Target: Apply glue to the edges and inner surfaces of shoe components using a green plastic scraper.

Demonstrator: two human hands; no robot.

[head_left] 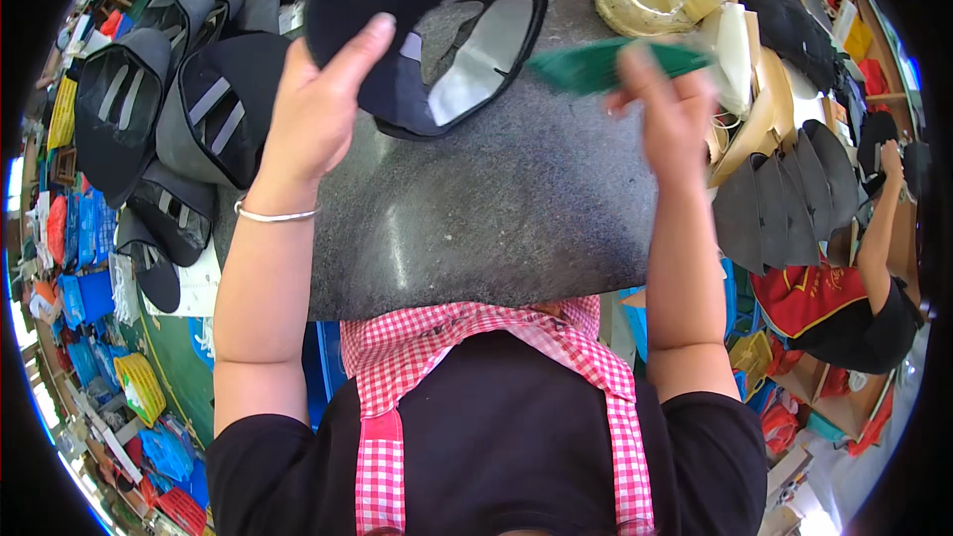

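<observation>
Over a dark speckled worktop (496, 228), I see the left hand (316, 109) gripping a black shoe upper (417, 15) by its near edge, thumb raised along the rim and fingers hidden behind the piece, so that its grey lining panels face the camera. The right hand (667, 104) is closed in a pinch on a green brush-like tool (606, 65) (blurred, so I cannot tell its exact kind), which points left toward the upper and sits just beside it. A thin silver bangle (276, 213) circles the left wrist. To the left, a heap of black uppers with grey stripes (169, 129) lies stacked at the worktop's edge. On the right, dark flat pieces (784, 208) stand in a row, and another person in a red and black top (844, 308) works nearby.
</observation>
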